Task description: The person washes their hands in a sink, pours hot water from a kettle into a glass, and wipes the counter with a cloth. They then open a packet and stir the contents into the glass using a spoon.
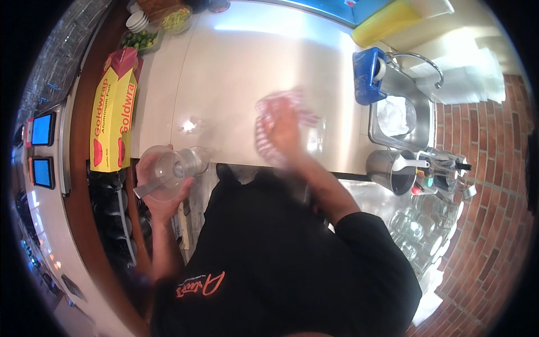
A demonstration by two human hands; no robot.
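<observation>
My left hand (164, 209) is wrapped round a clear round container (160, 190) at the counter's near left edge. A flat, pale utensil (150, 187) lies across the container's mouth. Right beside it is a clear glass (193, 160), partly behind the container's rim. Out over the middle of the pale counter (230, 73), my right hand (285, 132) has hold of a red-and-white checked cloth (266, 147) bunched against the surface. Hand and cloth are blurred by motion, so the single fingers do not show.
A long yellow-and-red foil box (114, 115) stands on the left, with limes (139, 40) and a bowl of cut greens (176, 19) beyond. To the right are a blue tape dispenser (368, 76), a sink (429, 121), a metal pot (387, 168) and several glasses (418, 230).
</observation>
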